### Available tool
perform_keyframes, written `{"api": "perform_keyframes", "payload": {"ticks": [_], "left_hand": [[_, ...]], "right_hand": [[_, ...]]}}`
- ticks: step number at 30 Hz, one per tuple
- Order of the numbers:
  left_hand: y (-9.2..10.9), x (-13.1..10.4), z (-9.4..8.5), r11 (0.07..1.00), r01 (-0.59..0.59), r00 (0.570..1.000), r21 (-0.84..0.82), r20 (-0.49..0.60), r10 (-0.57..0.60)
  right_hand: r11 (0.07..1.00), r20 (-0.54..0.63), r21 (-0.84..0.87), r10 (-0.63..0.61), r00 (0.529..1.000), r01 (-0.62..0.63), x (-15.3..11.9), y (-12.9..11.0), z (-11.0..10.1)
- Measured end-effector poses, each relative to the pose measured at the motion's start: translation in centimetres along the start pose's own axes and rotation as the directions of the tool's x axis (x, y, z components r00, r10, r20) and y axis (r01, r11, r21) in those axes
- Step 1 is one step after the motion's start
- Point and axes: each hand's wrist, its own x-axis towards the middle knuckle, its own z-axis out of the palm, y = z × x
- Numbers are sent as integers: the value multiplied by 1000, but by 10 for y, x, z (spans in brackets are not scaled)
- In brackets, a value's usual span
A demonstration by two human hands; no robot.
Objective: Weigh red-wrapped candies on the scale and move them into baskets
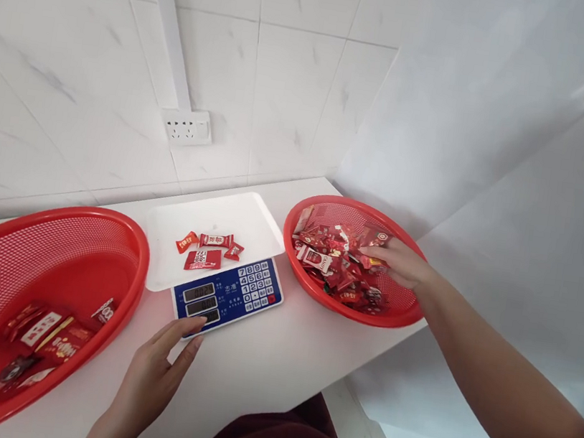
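Note:
My right hand [400,262] reaches into the red basket [295,274] on the right, its fingers on the wrapped candies [341,255]; its fingertips are partly hidden among the wrappers, so I cannot make out what they hold. My left hand [157,367] rests at the front left corner of the blue scale panel [231,289], thumb and fingers apart, with nothing in it. On the white weighing tray [249,213] lie several red wrapped candies [204,259], above the panel.
Another red basket [138,248] stands at the left with several candy packets [58,338] at its bottom. Behind the white table [260,367] is a tiled wall with a socket [188,127]. The table's front edge runs close to my body.

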Motion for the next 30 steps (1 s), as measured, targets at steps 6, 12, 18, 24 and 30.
{"api": "perform_keyframes", "payload": {"ticks": [6, 12, 18, 24, 30], "left_hand": [[26, 3, 20, 885, 159, 961, -438, 276, -36], [40, -5, 49, 525, 420, 834, -740, 543, 98], [21, -23, 55, 545, 473, 865, -692, 481, -139], [11, -31, 57, 445, 476, 877, -758, 376, -299], [11, -26, 55, 355, 436, 877, -827, 303, -372]], "right_hand": [[989, 146, 146, -60, 987, 39, -49, -30, 56], [999, 725, 34, -28, 688, 4, -91, -7, 155], [997, 700, 71, -79, 709, 42, -99, 28, 208], [997, 619, -12, -48, 784, 70, -94, 27, 215], [997, 612, 79, -51, 789, 3, -91, 23, 217]]}}
